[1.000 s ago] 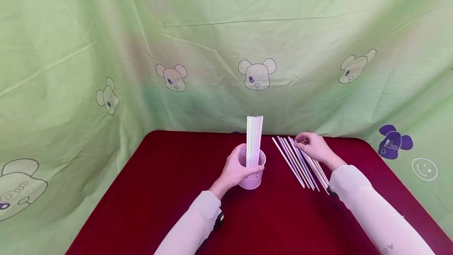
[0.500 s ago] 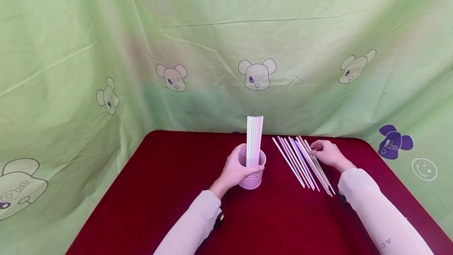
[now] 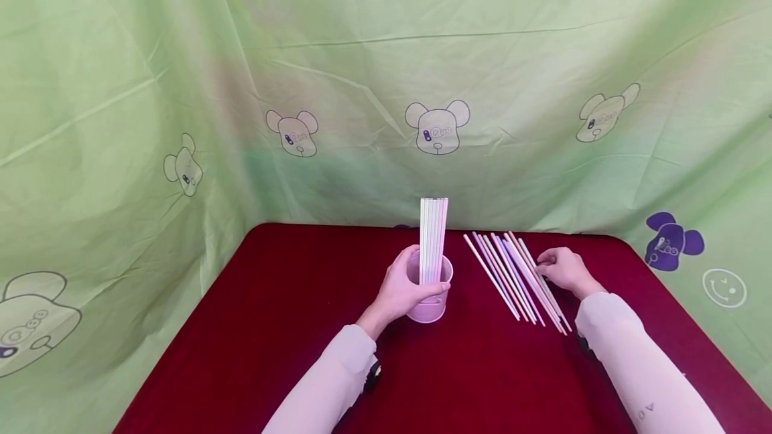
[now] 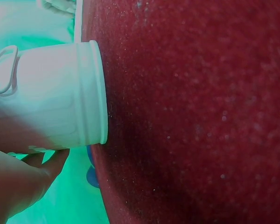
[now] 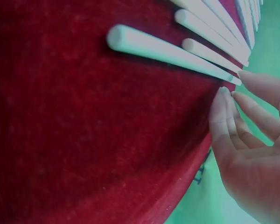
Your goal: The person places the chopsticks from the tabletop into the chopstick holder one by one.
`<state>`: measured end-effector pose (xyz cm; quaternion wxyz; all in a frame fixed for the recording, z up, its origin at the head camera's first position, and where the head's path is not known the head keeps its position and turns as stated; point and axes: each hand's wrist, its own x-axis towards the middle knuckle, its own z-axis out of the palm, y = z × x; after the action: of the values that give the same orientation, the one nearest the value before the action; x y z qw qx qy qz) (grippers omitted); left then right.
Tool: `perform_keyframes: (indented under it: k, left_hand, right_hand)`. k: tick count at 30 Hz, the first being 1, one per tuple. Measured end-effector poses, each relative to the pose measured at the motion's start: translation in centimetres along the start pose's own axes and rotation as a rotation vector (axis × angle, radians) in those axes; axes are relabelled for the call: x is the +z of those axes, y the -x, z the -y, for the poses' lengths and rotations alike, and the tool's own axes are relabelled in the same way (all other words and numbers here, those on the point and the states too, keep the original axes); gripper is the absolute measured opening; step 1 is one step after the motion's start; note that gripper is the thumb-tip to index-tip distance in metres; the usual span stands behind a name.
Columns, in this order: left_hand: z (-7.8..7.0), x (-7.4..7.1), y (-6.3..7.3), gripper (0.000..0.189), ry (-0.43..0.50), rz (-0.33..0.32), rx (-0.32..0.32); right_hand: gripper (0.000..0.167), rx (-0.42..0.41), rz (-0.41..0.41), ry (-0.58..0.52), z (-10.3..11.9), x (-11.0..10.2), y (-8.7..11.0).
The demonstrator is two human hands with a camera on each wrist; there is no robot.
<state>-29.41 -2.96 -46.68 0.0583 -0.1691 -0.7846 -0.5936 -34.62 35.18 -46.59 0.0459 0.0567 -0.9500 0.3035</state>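
A small pink pail stands on the table, holding an upright bundle of long thin pale sticks. My left hand grips the pail, with the thumb across its near side. In the left wrist view the pail shows a side loop and a rimmed base, with the fingers below it. More long pastel sticks lie side by side to the right. My right hand is at the rightmost stick; in the right wrist view thumb and index fingertips lie either side of its far end, a small gap showing.
The table has a dark red cloth with rounded back corners. Green fabric printed with bear heads hangs behind and at both sides, close to the table's back edge.
My right hand has moved right and toward the near side across the loose sticks, ending at the rightmost one. My left hand and the pail have stayed in place.
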Motion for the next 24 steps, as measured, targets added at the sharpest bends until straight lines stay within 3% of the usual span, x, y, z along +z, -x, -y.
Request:
perform_keyframes:
  k: [5,16,24]
  left_hand:
    - [0.0,0.1,0.0,0.082,0.012,0.002,0.005]
    - [-0.1,-0.1,0.0,0.08,0.018,-0.004,0.008]
    - [-0.1,-0.1,0.1,0.082,0.026,0.0,0.005]
  right_hand:
    - [0.025,0.015,-0.025,0.028,-0.6,0.2,-0.1]
    - [0.016,0.06,-0.002,0.082,-0.3,-0.6,-0.4]
    - [0.019,0.131,0.04,-0.042,-0.6,-1.0,-0.4]
